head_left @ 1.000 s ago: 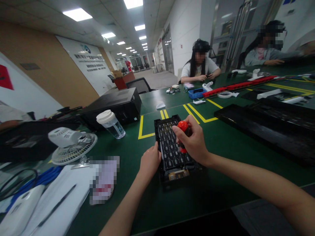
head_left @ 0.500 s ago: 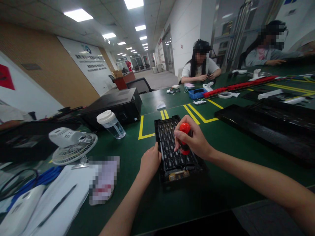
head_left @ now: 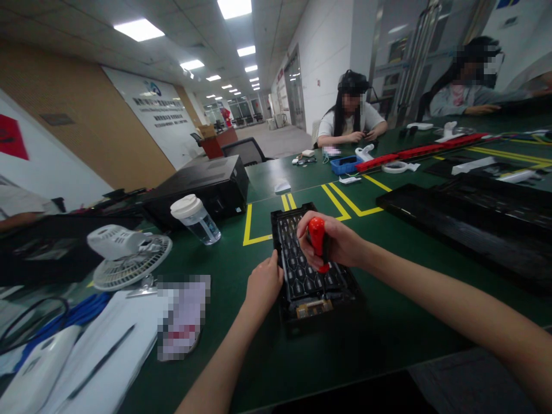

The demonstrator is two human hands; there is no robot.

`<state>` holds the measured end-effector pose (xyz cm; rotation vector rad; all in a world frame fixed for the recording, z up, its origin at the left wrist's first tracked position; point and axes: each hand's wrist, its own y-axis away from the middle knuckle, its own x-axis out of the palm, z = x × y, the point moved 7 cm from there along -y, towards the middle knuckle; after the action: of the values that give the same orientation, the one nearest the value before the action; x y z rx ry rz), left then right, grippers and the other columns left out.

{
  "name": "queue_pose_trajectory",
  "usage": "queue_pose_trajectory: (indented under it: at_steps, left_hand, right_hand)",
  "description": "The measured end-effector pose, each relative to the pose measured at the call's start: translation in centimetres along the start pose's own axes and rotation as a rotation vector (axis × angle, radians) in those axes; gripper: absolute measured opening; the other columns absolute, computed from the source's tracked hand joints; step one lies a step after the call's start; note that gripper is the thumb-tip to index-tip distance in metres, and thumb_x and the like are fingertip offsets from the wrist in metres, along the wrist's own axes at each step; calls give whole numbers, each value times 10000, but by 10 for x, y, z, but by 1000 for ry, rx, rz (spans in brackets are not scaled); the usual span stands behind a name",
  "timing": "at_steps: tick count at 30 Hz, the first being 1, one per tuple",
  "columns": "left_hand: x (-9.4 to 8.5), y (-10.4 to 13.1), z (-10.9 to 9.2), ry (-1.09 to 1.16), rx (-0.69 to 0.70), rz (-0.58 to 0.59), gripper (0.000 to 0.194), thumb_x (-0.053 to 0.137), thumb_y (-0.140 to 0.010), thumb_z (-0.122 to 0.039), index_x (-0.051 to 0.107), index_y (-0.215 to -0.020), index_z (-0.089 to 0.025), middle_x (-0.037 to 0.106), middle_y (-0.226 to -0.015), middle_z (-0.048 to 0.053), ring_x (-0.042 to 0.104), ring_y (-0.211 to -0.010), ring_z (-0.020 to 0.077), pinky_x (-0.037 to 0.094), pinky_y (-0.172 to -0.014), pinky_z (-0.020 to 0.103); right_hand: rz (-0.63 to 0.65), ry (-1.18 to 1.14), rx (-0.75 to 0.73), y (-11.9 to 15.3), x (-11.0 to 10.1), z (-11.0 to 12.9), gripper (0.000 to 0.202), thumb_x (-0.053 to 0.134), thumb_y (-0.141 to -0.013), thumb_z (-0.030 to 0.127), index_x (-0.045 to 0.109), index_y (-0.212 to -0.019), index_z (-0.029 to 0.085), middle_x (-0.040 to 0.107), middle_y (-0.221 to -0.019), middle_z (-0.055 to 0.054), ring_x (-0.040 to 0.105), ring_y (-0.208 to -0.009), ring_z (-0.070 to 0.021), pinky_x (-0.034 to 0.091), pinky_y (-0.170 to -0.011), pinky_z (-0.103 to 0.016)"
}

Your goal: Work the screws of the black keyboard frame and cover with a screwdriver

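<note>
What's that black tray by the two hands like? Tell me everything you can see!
The tray is oblong, black and plastic-looking, with a raised edge. Inside are rows of dark, rounded shapes, and a brownish-gold piece sits at the near end. It lies flat on the green table, long sides running away from you. The left hand touches its left side. The right hand and red tool hide part of it.
</note>
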<state>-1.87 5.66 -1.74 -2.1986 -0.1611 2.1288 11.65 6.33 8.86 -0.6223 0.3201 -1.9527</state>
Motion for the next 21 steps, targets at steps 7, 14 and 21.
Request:
queue_pose_trajectory:
  at_steps: [7, 14, 21]
  left_hand:
    - [1, 0, 1, -6, -11, 8, 453, 372, -887, -208, 404, -1332, -134, 650, -1104, 122, 643, -920, 197, 482, -784, 284]
    - [-2, 1, 0, -1, -8, 18, 452, 362, -889, -212, 409, -1331, -131, 647, -1114, 117, 641, -919, 201, 483, -778, 284]
    - [-1, 0, 0, 10, -15, 24, 454, 369, -886, -204, 410, -1333, -139, 649, -1111, 110, 637, -919, 191, 478, -796, 280]
  right_hand:
    - [63, -102, 60, 0, 1, 0, 320, 306, -872, 384, 504, -940, 142, 546, -670, -7, 534, -499, -121, 453, -464, -272]
    - [70, -90, 64, 1, 0, -2, 296, 332, -868, 392, 491, -908, 146, 552, -704, -18, 545, -521, -130, 472, -497, -295]
    - [37, -63, 43, 2, -2, -2, 278, 345, -874, 397, 484, -916, 160, 555, -719, -18, 552, -531, -127, 469, -498, -286]
